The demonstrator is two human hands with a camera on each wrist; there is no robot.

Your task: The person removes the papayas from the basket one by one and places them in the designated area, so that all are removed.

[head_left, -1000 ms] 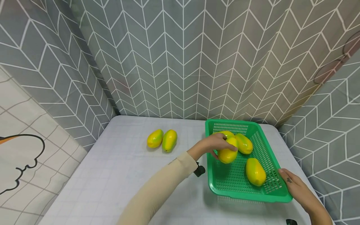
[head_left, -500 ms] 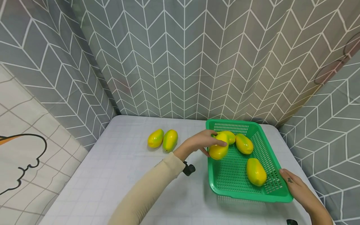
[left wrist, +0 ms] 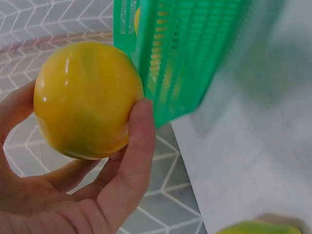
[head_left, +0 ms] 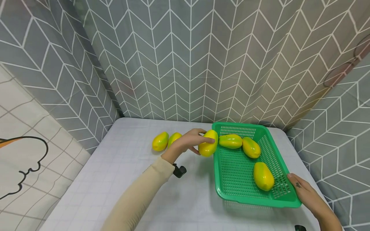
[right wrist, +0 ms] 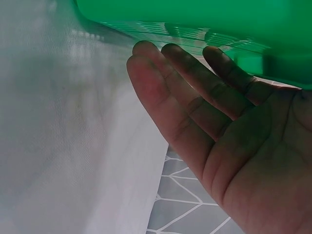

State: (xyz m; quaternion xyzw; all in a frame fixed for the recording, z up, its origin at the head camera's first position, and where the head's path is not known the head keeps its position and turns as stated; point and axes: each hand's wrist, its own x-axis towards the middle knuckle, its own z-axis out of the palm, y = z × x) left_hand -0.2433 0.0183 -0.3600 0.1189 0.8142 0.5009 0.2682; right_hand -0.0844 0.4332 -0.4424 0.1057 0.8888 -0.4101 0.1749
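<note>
My left hand [head_left: 188, 141] holds a yellow papaya [head_left: 208, 143], thumb and fingers around its sides. Both are raised near the left rim of a green basket [head_left: 245, 201]; the left wrist view shows the papaya [left wrist: 87, 100] close to the basket's wall [left wrist: 190, 58]. At the basket's right side, my right hand [head_left: 306, 191] grips the rim, thumb on top. In the right wrist view this hand's fingers [right wrist: 214, 95] reach loosely beneath the rim, with the thumb hidden. Three papayas lie inside the basket, including one [head_left: 263, 176] near the right wall.
Two more papayas lie on the white table [head_left: 115, 179], left of the basket; one papaya [head_left: 160, 141] is in full view, the other [head_left: 174, 138] partly behind my left hand. A grey patterned curtain [head_left: 179, 64] stands along the table's back edge.
My left hand has carried the papaya leftward from inside the basket to its left rim. The papaya behind it has come into full view. The right hand and basket stay in place.
</note>
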